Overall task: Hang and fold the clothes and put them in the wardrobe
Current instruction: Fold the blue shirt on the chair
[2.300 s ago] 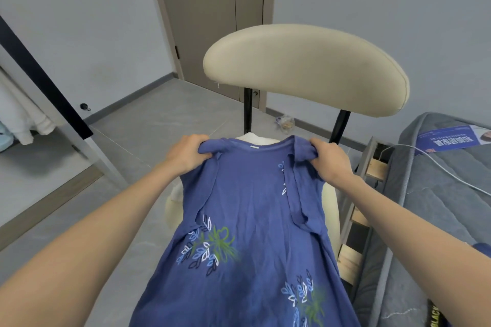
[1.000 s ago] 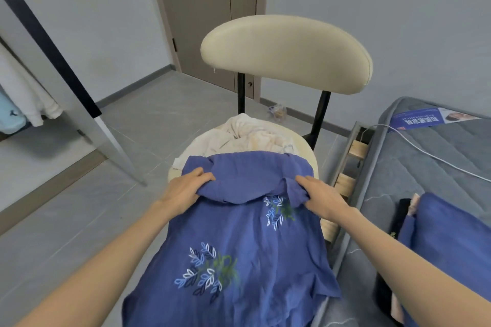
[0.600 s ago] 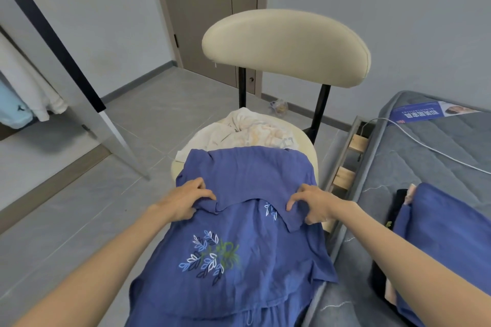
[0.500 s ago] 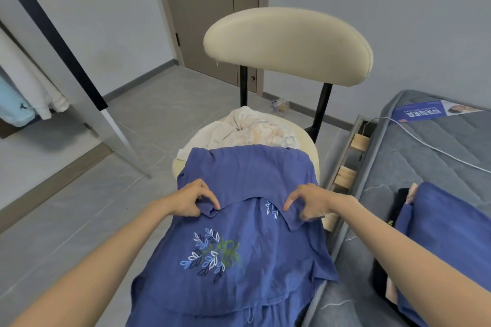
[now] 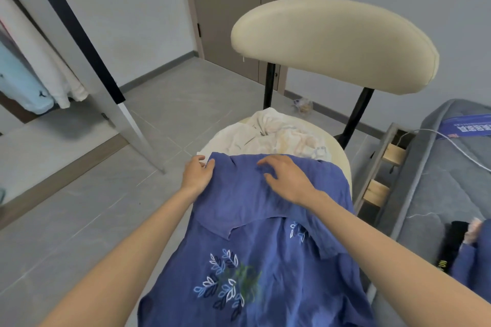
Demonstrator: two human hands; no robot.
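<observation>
On chair seat [image 5: 344, 164], folding blue shirt [image 5: 252, 233]: gripping fold corner with left hand [image 5: 198, 175], pressing with flat-fingered right hand [image 5: 288, 180], ideally keeping edges aligned.

The shirt [image 5: 265, 247] lies over the front edge of the chair [image 5: 344, 164] seat, with a crumpled garment [image 5: 276, 138] behind it at the back edge. My left hand [image 5: 198, 174] holds the shirt's left edge and my right hand [image 5: 287, 180] rests on top. A mattress [image 5: 438, 180] lies right of the chair.

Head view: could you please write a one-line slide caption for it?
Left hand grips a folded blue leaf-embroidered shirt while right hand presses it flat on a cream padded chair.
</observation>
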